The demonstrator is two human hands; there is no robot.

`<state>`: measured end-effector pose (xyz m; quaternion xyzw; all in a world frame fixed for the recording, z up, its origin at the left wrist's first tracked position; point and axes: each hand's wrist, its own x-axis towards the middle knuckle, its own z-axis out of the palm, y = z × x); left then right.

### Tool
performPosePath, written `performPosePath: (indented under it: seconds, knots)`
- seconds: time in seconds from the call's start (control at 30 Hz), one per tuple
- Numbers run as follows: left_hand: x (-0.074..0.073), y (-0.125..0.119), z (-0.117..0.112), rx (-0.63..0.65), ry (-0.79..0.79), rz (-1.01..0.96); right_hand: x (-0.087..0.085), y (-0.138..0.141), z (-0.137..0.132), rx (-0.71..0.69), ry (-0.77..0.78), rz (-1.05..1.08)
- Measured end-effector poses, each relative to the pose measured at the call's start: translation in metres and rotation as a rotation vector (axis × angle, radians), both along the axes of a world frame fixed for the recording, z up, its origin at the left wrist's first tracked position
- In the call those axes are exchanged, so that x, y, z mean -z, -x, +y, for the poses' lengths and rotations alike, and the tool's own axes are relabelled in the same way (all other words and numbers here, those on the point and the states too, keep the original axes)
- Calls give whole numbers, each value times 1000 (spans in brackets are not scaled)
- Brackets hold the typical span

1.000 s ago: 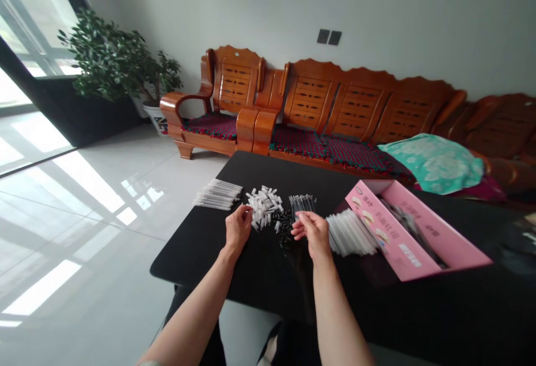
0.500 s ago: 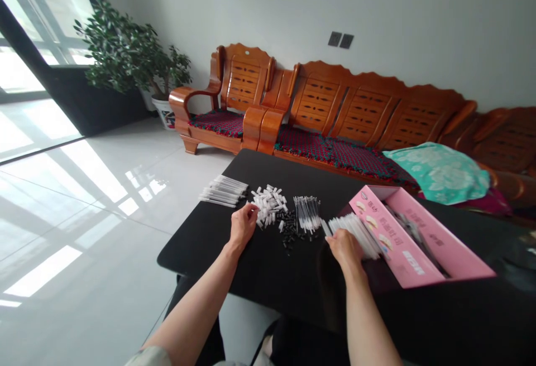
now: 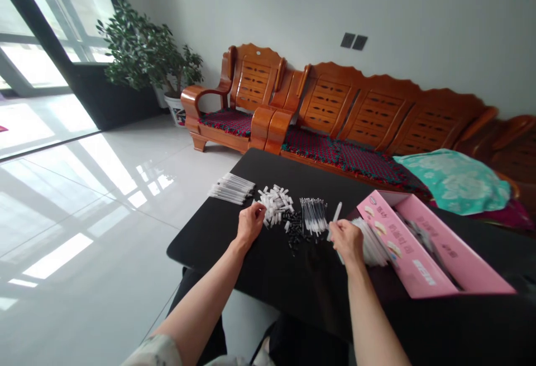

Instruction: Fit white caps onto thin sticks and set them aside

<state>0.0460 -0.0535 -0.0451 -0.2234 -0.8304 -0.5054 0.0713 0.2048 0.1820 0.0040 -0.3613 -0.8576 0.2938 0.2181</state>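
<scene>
My right hand [image 3: 348,239] is closed on a translucent white pen barrel [image 3: 337,211], which sticks up past the fingers. Beside it lies a stack of similar pen barrels [image 3: 371,243], partly covered by the hand. My left hand [image 3: 250,222] has its fingertips pinched at the edge of a heap of white pen caps [image 3: 275,201]; what they hold, if anything, is hidden. Left of the heap is a row of white pens [image 3: 231,189]. Small black plugs [image 3: 294,231] are scattered between the caps and a bundle of pen refills [image 3: 314,215].
Everything rests on a black table [image 3: 268,263]. A long pink box [image 3: 412,254] with grey contents stands open on its right. Behind are a carved wooden sofa [image 3: 347,104] with a turquoise cloth [image 3: 452,182] and a potted plant [image 3: 142,48].
My right hand has lifted a barrel from beside the stack and tilted it upright. My left hand stays pinched by the caps. The whole view has shifted slightly.
</scene>
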Motion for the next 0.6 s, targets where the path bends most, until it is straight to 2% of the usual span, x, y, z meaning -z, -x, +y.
performPosePath:
  seconds: [0.1,0.2,0.4,0.6]
  knots:
    - [-1,-1,0,11,1,9,14,19,-16,25,460,516]
    - [-4,-2,-1,20,2,14,28,39,-30,81,642,795]
    - [-11,-6,-3,60,1,12,48,44,-33,156,568,882]
    - [-14,-16,3,141,20,76,50,42,-34,165,511,871]
